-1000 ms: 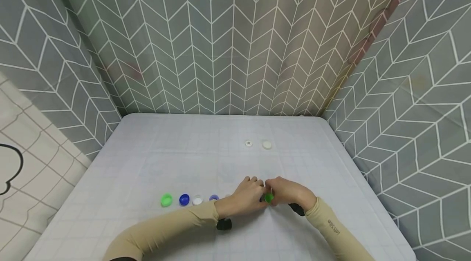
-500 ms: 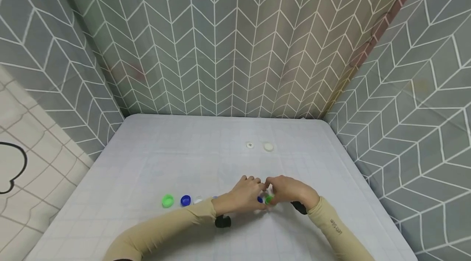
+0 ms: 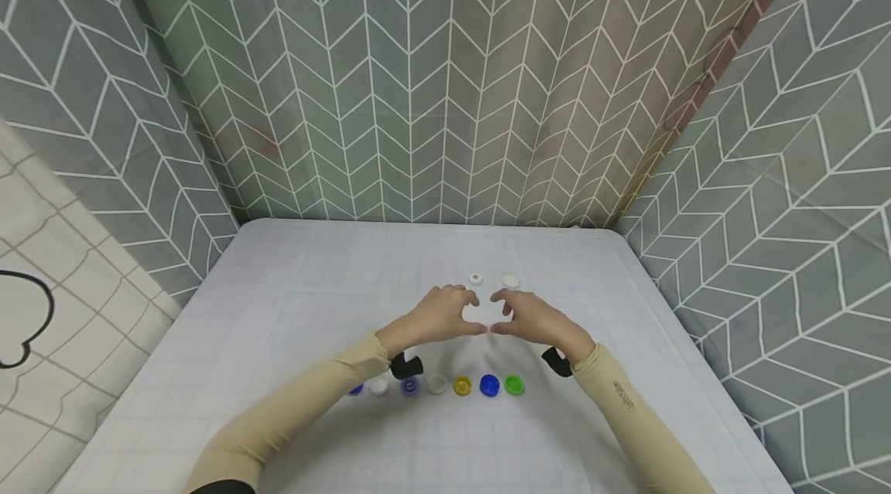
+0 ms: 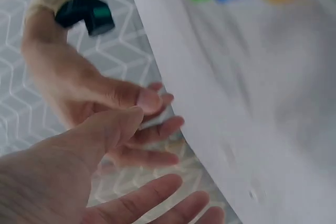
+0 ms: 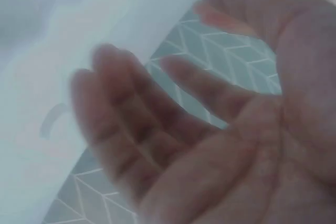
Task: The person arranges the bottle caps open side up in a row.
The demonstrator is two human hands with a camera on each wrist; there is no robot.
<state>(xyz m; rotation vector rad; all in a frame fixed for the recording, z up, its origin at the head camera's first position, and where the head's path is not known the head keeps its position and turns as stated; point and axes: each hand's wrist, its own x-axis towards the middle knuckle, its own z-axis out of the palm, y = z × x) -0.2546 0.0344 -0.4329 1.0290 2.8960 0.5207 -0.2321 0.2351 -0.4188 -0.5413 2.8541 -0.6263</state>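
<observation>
Both hands hold nothing, fingers relaxed and gently bent. My left hand (image 3: 437, 316) and my right hand (image 3: 536, 318) face each other above the table, thumb tips almost meeting in the head view. Nearer the person, a row of round plastic caps lies on the cloth. It includes a green cap (image 3: 514, 384), a blue cap (image 3: 489, 385), a yellow cap (image 3: 462, 386), a pale cap (image 3: 436, 384), a violet-blue cap (image 3: 410, 386) and a white cap (image 3: 379, 386). The left sleeve partly covers a dark blue cap (image 3: 356, 390) and hides the row's left end.
Just beyond the hands lie a small white disc (image 3: 476, 278) with a cross mark and a larger white disc (image 3: 511, 281). The table (image 3: 313, 262) has a white cloth. Grey patterned curtains (image 3: 431, 92) stand behind it and at both sides.
Both hands let go of the blue and green caps at the row's right end, then moved up and away from the person. Those two caps now lie uncovered beside the yellow one.
</observation>
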